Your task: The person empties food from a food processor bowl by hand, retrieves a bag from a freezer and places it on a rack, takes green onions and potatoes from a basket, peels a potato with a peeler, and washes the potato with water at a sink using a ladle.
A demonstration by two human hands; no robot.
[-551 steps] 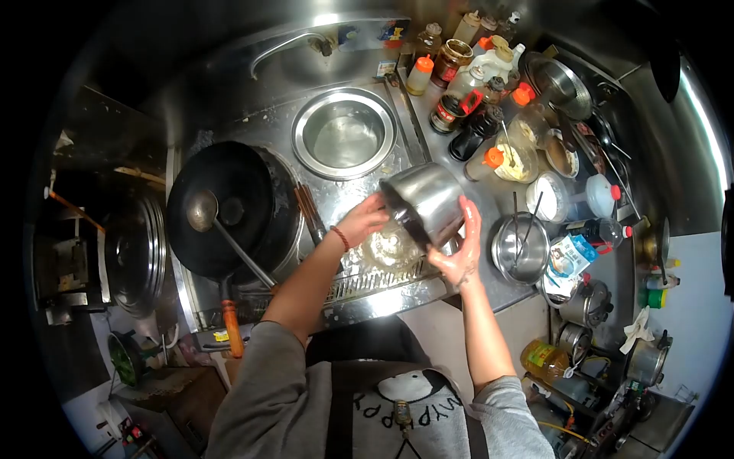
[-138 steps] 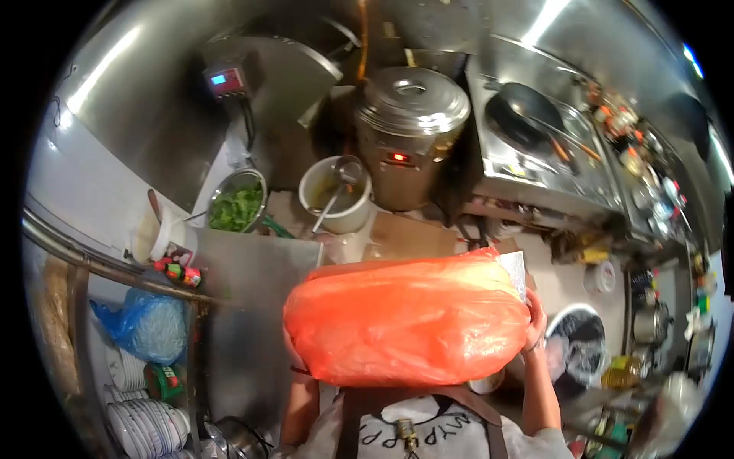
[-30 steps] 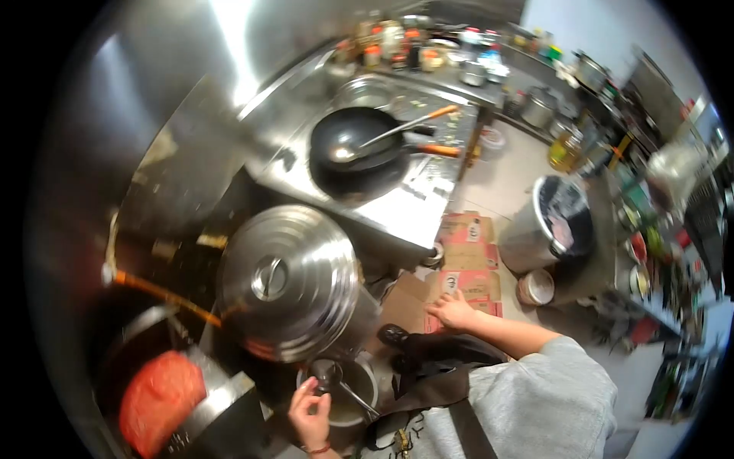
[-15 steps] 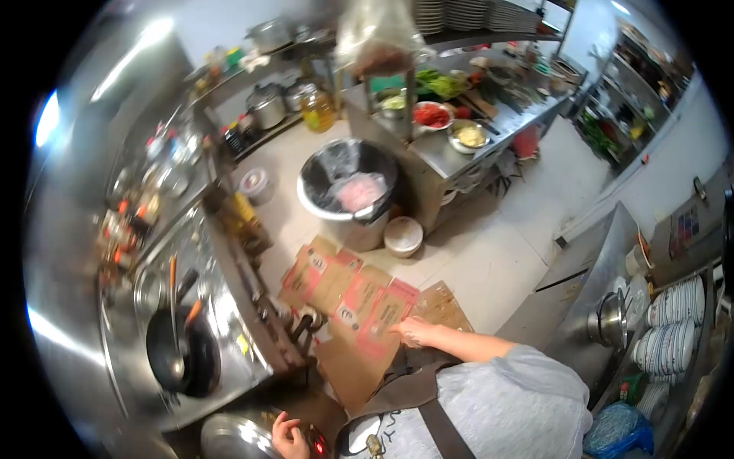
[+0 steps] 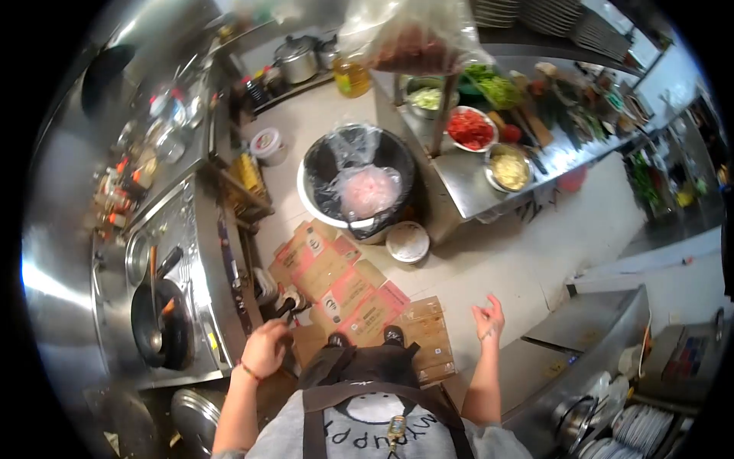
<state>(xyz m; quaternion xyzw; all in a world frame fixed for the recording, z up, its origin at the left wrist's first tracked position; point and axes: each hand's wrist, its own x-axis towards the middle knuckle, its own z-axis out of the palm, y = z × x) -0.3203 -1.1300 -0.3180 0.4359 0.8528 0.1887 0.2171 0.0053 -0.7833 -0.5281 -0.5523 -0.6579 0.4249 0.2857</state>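
Note:
My left hand (image 5: 265,348) is by the front edge of the steel stove counter (image 5: 200,306), palm down with fingers loosely bent. I see nothing in it, though its underside is hidden. Just beyond its fingers is a dark handle-like fitting (image 5: 285,307) at the stove front. My right hand (image 5: 488,315) is raised over the floor on the right, fingers apart and nothing in them. On the stove counter a black wok (image 5: 172,336) holds a ladle (image 5: 155,336). A round metal lid (image 5: 197,417) lies below my left forearm.
Flattened cardboard (image 5: 367,302) covers the floor at my feet. Ahead stands a bin (image 5: 310,195) lined with black plastic, beside a lidded tub (image 5: 407,242). A steel table (image 5: 466,187) bears bowls of red pieces (image 5: 470,128) and yellow pieces (image 5: 510,168). A plastic bag (image 5: 417,38) hangs overhead.
My view has turned to the right and my body now faces the bin. My right hand has lifted away to the right. My left hand has moved up beside the stove edge.

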